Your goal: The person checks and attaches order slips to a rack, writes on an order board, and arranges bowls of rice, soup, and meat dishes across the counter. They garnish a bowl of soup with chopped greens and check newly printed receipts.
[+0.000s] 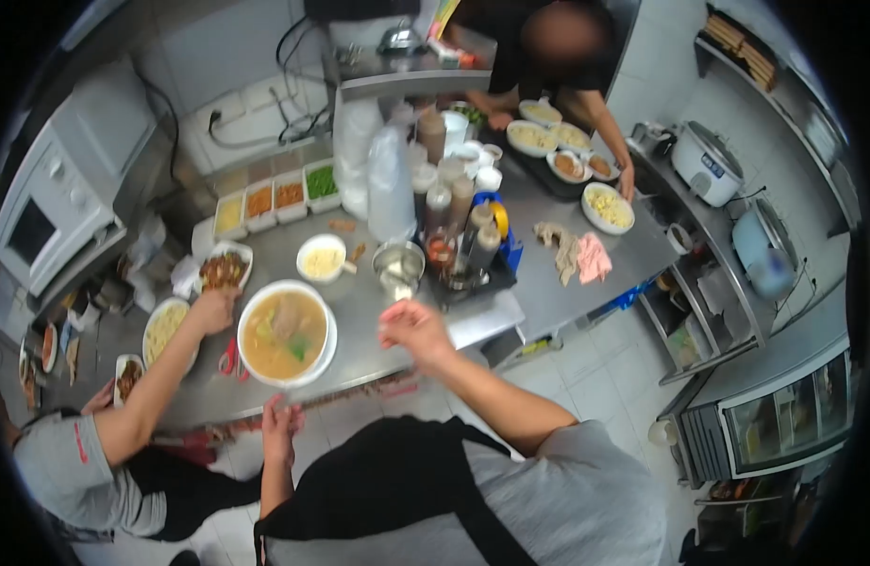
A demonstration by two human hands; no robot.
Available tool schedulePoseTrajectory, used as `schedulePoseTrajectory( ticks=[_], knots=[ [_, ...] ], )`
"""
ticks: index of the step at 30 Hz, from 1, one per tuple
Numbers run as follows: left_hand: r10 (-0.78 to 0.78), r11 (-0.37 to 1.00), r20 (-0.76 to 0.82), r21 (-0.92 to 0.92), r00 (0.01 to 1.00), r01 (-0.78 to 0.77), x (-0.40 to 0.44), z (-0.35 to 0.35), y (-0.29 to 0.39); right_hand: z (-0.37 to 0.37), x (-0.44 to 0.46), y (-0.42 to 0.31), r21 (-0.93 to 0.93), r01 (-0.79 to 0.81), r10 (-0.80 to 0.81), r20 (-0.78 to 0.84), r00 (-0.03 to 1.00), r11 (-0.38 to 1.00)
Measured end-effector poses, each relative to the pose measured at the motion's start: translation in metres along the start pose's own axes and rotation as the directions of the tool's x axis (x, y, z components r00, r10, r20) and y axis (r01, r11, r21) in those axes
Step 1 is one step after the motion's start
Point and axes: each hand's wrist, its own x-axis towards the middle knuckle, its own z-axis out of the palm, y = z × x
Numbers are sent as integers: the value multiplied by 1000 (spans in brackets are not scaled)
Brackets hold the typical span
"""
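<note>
My right hand [418, 337] hovers over the front of the steel counter with fingers loosely bent and apart, nothing visible in them. Just beyond it is a metal bowl [398, 268]. My left hand [281, 422] is low at the counter's front edge, fingers loosely curled and apart, nothing visible in it. Nearest to it stands a large white bowl of soup [284, 336] with a piece of meat and some greens. Behind the soup sits a small white bowl [323, 258] of pale chopped food. Red-handled scissors [229, 359] lie left of the soup bowl.
At left, a co-worker's hand [214, 311] reaches to a dish of dark food [225, 269]. Another person's hand [626, 183] touches a bowl [608, 208] at right. Sauce bottles [460, 203], topping containers [289, 195] and cloths [578, 253] occupy the counter.
</note>
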Motion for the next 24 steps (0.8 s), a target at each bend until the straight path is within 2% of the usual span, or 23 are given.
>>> schedulePoseTrajectory(
  ticks=[2, 3, 5, 6, 7, 8, 9, 10, 11, 12, 14, 15, 16, 18, 20, 22, 24],
  knots=[
    [-40, 999, 11, 30, 999, 40, 4, 3, 1, 18, 33, -10, 17, 4, -7, 203, 979, 1000],
    [-38, 999, 8, 12, 999, 38, 12, 6, 2, 29, 52, -14, -108, 59, -28, 269, 963, 992],
    [-62, 998, -71, -32, 996, 60, 6, -7, -7, 46, 108, -9, -169, -1, 63, 362, 930, 986],
    [-23, 996, -124, -86, 992, 12, 4, -7, -11, 53, 140, 2, -322, 178, -35, 403, 915, 930],
    [-8, 990, -191, -138, 982, -19, 3, -9, -15, 55, 179, 22, -273, 361, -195, 489, 850, 892],
    [7, 981, -257, -185, 966, -57, 0, -11, -18, 75, 203, 14, -247, 31, 52, 324, 945, 969],
    [-10, 967, -326, -243, 945, -73, -4, -13, -23, 85, 228, 18, -215, 64, 14, 342, 939, 975],
    [-42, 960, -405, -271, 914, -76, -13, -7, -17, 100, 253, 20, -364, -20, 108, 225, 968, 931],
    [-73, 929, -442, -356, 894, -100, -17, -8, -21, 105, 279, 31, -515, 34, 105, 239, 965, 857],
    [-94, 903, -461, -413, 882, -120, -23, -11, -26, 112, 298, 39, -752, 211, 82, 331, 940, 625],
    [-129, 877, -531, -455, 838, -154, -37, -13, -22, 116, 358, 96, -869, 222, 209, 341, 917, 443],
    [-96, 869, -561, -451, 823, -206, -41, -23, -22, 132, 352, 96, -788, 36, 288, 267, 920, 615],
    [-61, 860, -587, -442, 807, -256, -41, -36, -22, 143, 343, 97, -661, -168, 387, 200, 900, 731],
    [2, 846, -665, -397, 747, -355, -36, -67, -5, 157, 356, 121, -662, -276, 471, 133, 872, 697],
    [9, 852, -704, -366, 710, -374, -20, -116, 13, 157, 384, 160, -706, -354, 560, 72, 825, 613],
    [28, 865, -718, -331, 695, -377, 2, -155, 49, 161, 387, 175, -627, -436, 630, 115, 768, 646],
    [-22, 890, -702, -337, 712, -305, 37, -208, 63, 169, 379, 178, -533, -475, 622, 129, 772, 700]
  ],
)
